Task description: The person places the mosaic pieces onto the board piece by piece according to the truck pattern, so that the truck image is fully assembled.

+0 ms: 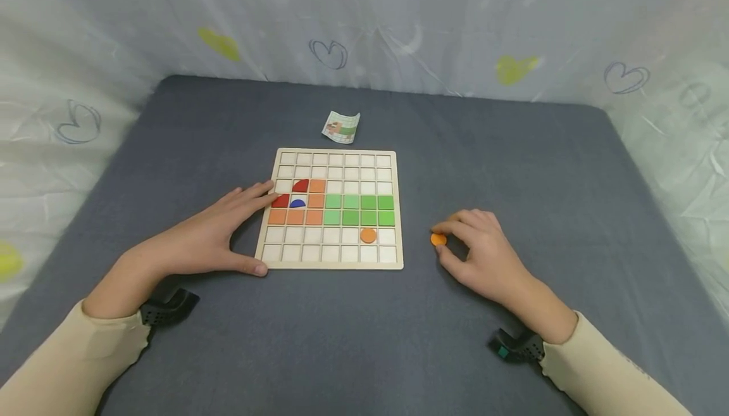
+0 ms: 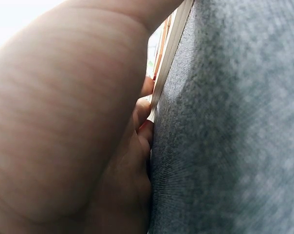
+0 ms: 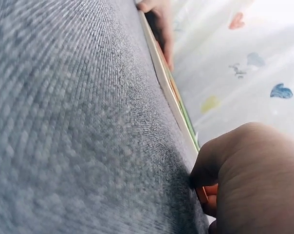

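Note:
A wooden grid board (image 1: 331, 265) lies on the cloth, its middle rows filled with orange, light green and green squares, two red quarter-circles and a blue half-circle. One orange disc (image 1: 368, 235) sits in the second row from the near edge. Along the board's left side my left hand (image 1: 211, 239) rests with fingers spread, fingertips on the rim and thumb at the near corner. To the right of the board, my right hand (image 1: 478, 252) pinches a second orange disc (image 1: 438, 239) between thumb and fingertips, low over the cloth. The right wrist view shows that disc's edge (image 3: 202, 195) partly hidden by the thumb.
A small curled picture card (image 1: 341, 127) with a printed coloured grid lies beyond the board. Dark grey cloth (image 1: 353, 340) covers the table. A pale curtain (image 1: 376, 17) with hearts and lettering hangs around its back and sides.

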